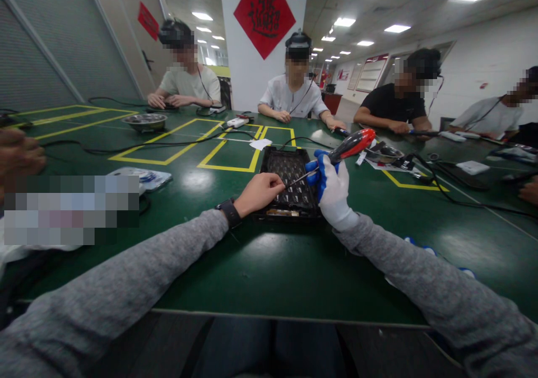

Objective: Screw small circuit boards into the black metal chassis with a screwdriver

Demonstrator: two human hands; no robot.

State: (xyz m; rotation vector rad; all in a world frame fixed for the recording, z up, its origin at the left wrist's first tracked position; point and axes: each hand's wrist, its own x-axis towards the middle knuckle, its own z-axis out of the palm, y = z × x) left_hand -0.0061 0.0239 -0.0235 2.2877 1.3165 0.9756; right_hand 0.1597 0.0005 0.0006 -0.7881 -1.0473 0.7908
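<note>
The right hand [334, 190], in a white knitted glove with blue coating, grasps a screwdriver-like tool with a glossy red-and-black handle [355, 143] near where the slim metal shaft [300, 178] begins. The bare left hand [259, 192] has its thumb and fingers drawn together close to the tip; whether they pinch the shaft or some small part cannot be told.

The tool slants, its handle up and to the right, its tip down and to the left—over a black rectangular plastic case with a cell-patterned interior [299, 197]. The case lies flat on the glossy green table [260, 277] in front of the person, its long axis apparently running away from them.

The likeliest trouble is a slip: sideways force on such a slanted shaft could make the tip skid—scratching the case or jabbing the unprotected left fingertips.
</note>
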